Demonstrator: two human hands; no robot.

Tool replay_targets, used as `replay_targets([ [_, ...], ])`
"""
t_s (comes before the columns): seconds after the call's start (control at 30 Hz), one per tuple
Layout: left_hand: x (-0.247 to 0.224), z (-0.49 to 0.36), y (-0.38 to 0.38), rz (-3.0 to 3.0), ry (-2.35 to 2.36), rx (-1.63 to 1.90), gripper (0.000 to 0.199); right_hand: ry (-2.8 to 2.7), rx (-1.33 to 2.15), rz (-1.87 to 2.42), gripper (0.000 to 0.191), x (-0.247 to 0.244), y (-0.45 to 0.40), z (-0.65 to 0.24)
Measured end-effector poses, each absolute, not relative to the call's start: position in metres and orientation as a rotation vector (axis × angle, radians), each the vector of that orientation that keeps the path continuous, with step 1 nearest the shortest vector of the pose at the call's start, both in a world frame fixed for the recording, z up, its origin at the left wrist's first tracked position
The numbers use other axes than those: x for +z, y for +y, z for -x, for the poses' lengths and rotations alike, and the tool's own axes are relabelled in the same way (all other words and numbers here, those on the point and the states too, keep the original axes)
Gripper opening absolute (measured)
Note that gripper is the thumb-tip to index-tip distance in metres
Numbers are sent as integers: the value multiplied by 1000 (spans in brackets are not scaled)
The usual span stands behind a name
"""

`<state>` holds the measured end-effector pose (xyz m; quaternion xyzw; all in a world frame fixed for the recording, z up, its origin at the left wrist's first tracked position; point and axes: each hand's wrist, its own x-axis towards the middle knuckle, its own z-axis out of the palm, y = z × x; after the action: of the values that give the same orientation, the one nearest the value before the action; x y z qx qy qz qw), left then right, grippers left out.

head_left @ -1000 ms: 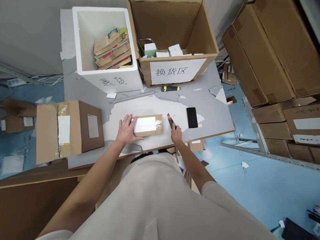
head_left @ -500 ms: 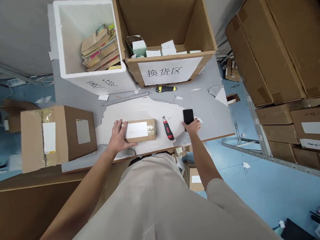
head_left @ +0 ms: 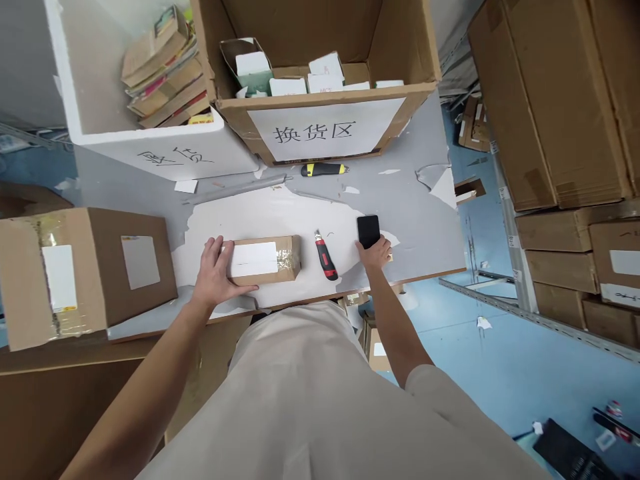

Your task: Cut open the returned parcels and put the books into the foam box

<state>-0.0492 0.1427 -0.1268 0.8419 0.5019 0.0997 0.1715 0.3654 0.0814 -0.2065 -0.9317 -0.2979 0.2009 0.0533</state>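
My left hand (head_left: 216, 275) grips the left end of a small cardboard box (head_left: 290, 261), its thumb along the near side and its fingers over the far left corner. The box carries a white label and clear tape at its right end. My right hand (head_left: 375, 253) is closed around the lower part of a black smartphone (head_left: 369, 230), which lies on the table with its dark screen up. Between my hands lies a red and black utility knife (head_left: 326, 257), touched by neither.
A yellow and black utility knife (head_left: 325, 170) lies farther back. Behind it stand a large carton (head_left: 400, 110) with small boxes and a white foam box (head_left: 160, 137) with books. A taped carton (head_left: 133, 220) stands left. Stacked cartons (head_left: 545, 113) rise beyond the table's right edge.
The whole scene has shifted slightly leftward as the view moved. Both hands keep their places on the small cardboard box and the smartphone.
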Motion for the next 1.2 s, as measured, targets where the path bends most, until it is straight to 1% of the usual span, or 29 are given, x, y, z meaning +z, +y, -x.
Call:
replay_targets([
  [0.13,-125,48,142,-2392,1430,289,124,-1023,681,2759,99,-207,71,-374],
  [0.2,-124,46,142,-2388,1435,277,124,-1109,709,2686,98,-207,62,-383],
  [0.27,-123,45,143,-2385,1440,256,125,-1242,704,2589,89,-207,51,-395],
  [0.43,-124,46,144,-2423,1434,253,126,-1898,783,2253,47,-204,19,-427],
  [0.47,-125,46,144,-2439,1425,257,127,-2018,804,2178,43,-205,16,-432],
  [0.53,-127,47,144,-2490,1386,294,128,-2152,781,2067,42,-207,17,-440],
  [0.6,-128,47,144,-2544,1338,351,129,-2141,679,2046,48,-213,26,-444],
  [0.67,-127,46,143,-2571,1314,385,128,-2010,549,2115,57,-220,38,-446],
  [0.73,-126,45,143,-2572,1314,389,127,-1834,450,2185,61,-226,48,-448],
  [0.83,-124,44,143,-2565,1325,384,126,-1751,417,2135,50,-230,51,-448],
  [0.97,-125,44,143,-2570,1326,379,127,-1947,462,1981,37,-228,37,-444],
  [1.07,-126,45,143,-2567,1327,386,125,-1975,479,1996,36,-227,28,-441],
  [1.2,-128,47,142,-2563,1338,383,126,-1821,455,2088,41,-230,22,-439],
])
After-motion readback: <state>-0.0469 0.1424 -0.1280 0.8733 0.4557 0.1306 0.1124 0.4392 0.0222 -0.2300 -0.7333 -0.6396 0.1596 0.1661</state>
